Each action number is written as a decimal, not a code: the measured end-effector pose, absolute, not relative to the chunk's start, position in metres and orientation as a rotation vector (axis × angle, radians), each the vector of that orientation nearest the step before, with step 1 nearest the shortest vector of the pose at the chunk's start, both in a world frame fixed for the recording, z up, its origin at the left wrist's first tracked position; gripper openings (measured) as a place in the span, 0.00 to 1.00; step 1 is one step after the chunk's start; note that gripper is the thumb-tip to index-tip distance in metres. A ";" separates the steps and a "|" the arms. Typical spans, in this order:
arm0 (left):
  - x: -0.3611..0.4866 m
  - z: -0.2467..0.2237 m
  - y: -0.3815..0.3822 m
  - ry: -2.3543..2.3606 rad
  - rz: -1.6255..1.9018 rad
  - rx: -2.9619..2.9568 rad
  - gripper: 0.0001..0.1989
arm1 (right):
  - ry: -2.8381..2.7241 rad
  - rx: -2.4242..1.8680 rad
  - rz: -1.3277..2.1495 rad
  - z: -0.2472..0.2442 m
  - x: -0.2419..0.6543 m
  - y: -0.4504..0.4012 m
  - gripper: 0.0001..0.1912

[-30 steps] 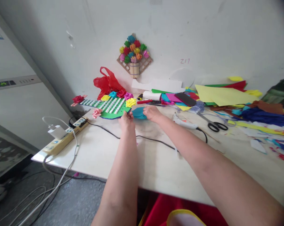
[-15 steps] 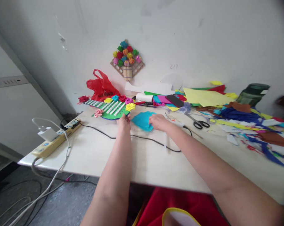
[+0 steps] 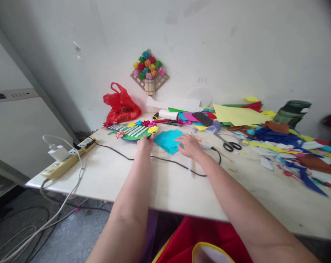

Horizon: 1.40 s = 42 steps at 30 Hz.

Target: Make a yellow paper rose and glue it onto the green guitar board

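Observation:
My left hand (image 3: 145,143) grips the near right edge of a green craft board (image 3: 135,137) decorated with white strips and small paper flowers. The board lies low over the table, just left of a bright blue sheet of paper (image 3: 168,141). My right hand (image 3: 189,145) rests on the right side of that blue sheet, its fingers spread and bent. Beside my right hand lies a white corded tool (image 3: 207,145), partly hidden behind it. A thin translucent stick (image 3: 191,166) is on the table below my right wrist.
A power strip (image 3: 69,160) sits at the left table edge, and a black cord (image 3: 118,153) crosses the table. Scissors (image 3: 231,145) lie right of centre. Coloured paper scraps (image 3: 305,153) cover the right side. A red plastic bag (image 3: 121,104) and a green bottle (image 3: 293,112) stand behind.
The green board has tipped down flatter towards the table, still in my left hand. My right hand's fingers have spread out, and the blue sheet lies flatter. The view has shifted slightly.

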<state>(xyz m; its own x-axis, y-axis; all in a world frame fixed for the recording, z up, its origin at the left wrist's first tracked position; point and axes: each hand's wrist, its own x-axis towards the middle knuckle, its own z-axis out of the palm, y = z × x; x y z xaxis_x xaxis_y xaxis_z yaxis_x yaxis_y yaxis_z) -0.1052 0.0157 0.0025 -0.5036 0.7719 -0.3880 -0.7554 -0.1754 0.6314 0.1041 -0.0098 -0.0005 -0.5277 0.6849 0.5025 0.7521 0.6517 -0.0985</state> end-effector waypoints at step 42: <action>-0.050 0.002 0.014 1.549 1.536 0.750 0.12 | -2.341 -1.328 -0.111 -0.004 0.109 -0.008 0.17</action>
